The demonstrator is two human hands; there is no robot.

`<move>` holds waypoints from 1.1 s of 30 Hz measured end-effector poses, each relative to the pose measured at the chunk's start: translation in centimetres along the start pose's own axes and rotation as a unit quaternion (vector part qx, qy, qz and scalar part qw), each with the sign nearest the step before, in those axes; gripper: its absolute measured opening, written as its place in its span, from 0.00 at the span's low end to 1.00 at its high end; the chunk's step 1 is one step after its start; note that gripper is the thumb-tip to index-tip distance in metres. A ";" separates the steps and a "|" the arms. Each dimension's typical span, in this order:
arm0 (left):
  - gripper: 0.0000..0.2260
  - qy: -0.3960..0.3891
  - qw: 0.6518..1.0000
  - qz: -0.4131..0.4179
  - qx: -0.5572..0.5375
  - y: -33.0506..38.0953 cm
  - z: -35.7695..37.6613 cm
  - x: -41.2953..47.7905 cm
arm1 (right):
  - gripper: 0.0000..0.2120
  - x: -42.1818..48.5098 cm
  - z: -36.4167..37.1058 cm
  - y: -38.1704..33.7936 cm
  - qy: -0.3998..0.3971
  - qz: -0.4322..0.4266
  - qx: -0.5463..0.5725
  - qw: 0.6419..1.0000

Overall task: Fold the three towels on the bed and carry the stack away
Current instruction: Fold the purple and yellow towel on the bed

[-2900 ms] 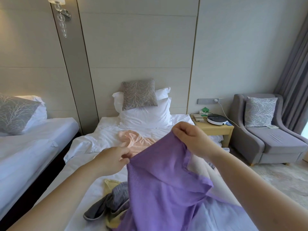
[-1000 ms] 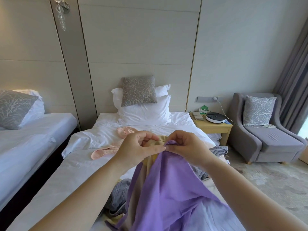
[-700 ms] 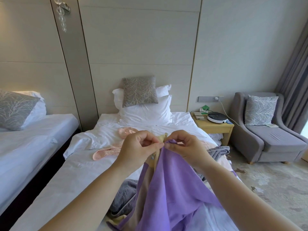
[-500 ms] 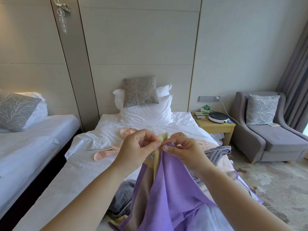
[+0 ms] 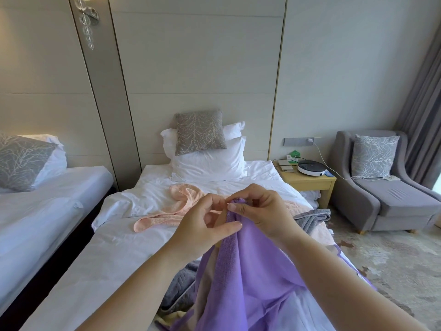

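On white bed (image 5: 114,247) lies pink towel (image 5: 181,199); nightstand (image 5: 307,181), armchair (image 5: 401,199) to rt.

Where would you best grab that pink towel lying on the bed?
Probably pinch the pink towel at its narrow end trailing left on the sheet, coming from above on that side. That end lies flat and clear; the rest is bunched.

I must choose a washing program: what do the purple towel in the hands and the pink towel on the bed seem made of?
The purple towel: probably thin microfibre, matt; fine ribbed weave, smooth drape. The pink towel: apparently thicker cotton or knit, matt; raised textured pattern. Exact fibre cannot be told.
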State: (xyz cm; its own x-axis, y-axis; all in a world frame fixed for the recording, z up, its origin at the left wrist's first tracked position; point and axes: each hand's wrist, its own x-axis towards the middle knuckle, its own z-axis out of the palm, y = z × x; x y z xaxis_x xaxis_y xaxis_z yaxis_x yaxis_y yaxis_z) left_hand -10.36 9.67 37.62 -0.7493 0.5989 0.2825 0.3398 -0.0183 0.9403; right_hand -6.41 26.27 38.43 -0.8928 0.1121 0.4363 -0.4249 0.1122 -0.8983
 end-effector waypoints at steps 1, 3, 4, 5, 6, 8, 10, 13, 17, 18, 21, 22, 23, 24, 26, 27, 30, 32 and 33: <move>0.08 0.022 0.999 0.008 0.024 0.1 0.1 0.2 | 0.08 0.0 0.1 0.0 -0.003 0.002 0.006 1.000; 0.05 0.071 0.997 0.027 0.032 0.2 0.0 0.6 | 0.09 -0.2 0.1 0.1 -0.007 0.010 0.021 1.000; 0.07 0.093 0.995 0.033 0.015 0.4 -0.3 0.7 | 0.09 -0.3 0.1 0.1 -0.008 0.015 0.039 0.999; 0.08 0.107 0.994 0.034 -0.013 0.7 -0.6 0.8 | 0.09 -0.4 0.0 0.2 -0.011 0.020 0.066 0.998; 0.09 0.108 0.993 0.034 -0.044 1.1 -1.1 0.8 | 0.10 -0.6 0.0 0.3 -0.019 0.024 0.093 0.995; 0.08 0.084 0.992 0.032 -0.085 1.9 -1.9 0.5 | 0.09 -1.0 0.1 0.7 -0.036 0.041 0.109 0.993; 0.07 0.066 0.995 0.029 -0.072 2.3 -2.8 0.4 | 0.07 -1.1 0.5 1.2 -0.022 0.048 0.086 0.995; 0.09 0.039 0.999 0.010 0.016 2.1 -3.9 0.2 | 0.13 -0.5 1.1 1.4 0.024 0.008 0.025 0.999; 0.08 0.029 0.992 0.033 0.115 1.9 -4.2 -0.2 | 0.14 0.2 2.2 1.5 0.000 -0.027 -0.030 0.999; 0.07 0.042 0.990 0.046 0.125 1.9 -4.1 -0.2 | 0.13 0.3 2.4 1.6 -0.002 -0.032 -0.043 0.999; 0.06 0.071 0.988 0.067 0.119 2.0 -4.4 0.0 | 0.09 0.3 2.7 1.6 -0.004 -0.037 -0.049 0.998; 0.06 0.073 0.989 0.076 0.108 2.0 -4.6 0.0 | 0.07 0.2 2.8 1.6 -0.011 -0.032 -0.039 0.999; 0.06 0.073 0.990 0.084 0.092 2.1 -4.8 0.0 | 0.05 0.1 2.8 1.6 -0.024 -0.022 -0.024 0.999; 0.06 0.075 0.990 0.089 0.076 2.3 -4.9 0.0 | 0.04 0.0 2.8 1.7 -0.044 -0.011 -0.015 0.999; 0.06 0.083 0.991 0.095 0.049 2.6 -5.1 -0.1 | 0.08 -0.2 2.8 1.9 -0.085 0.005 -0.053 0.995; 0.06 0.087 0.991 0.096 0.037 2.8 -5.2 -0.2 | 0.10 -0.2 2.9 1.9 -0.103 0.008 -0.091 0.990; 0.06 0.091 0.989 0.113 0.003 3.7 -6.0 -0.7 | 0.12 -0.3 3.3 1.8 -0.156 0.010 -0.137 0.978; 0.06 0.091 0.987 0.131 0.003 4.3 -7.0 -1.4 | 0.10 -0.2 3.8 1.6 -0.193 0.038 -0.141 0.970; 0.06 0.092 0.986 0.136 0.008 4.6 -7.7 -1.8 | 0.09 -0.1 4.1 1.4 -0.210 0.060 -0.153 0.964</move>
State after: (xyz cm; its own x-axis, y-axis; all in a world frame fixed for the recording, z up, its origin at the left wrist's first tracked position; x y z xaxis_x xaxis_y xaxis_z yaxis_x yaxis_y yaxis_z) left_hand -11.80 2.38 42.93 -0.7186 0.4187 0.5552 0.5508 -0.1446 0.8220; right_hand -7.50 22.35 36.89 -0.9419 -0.2600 0.2126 -0.3080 0.4164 -0.8554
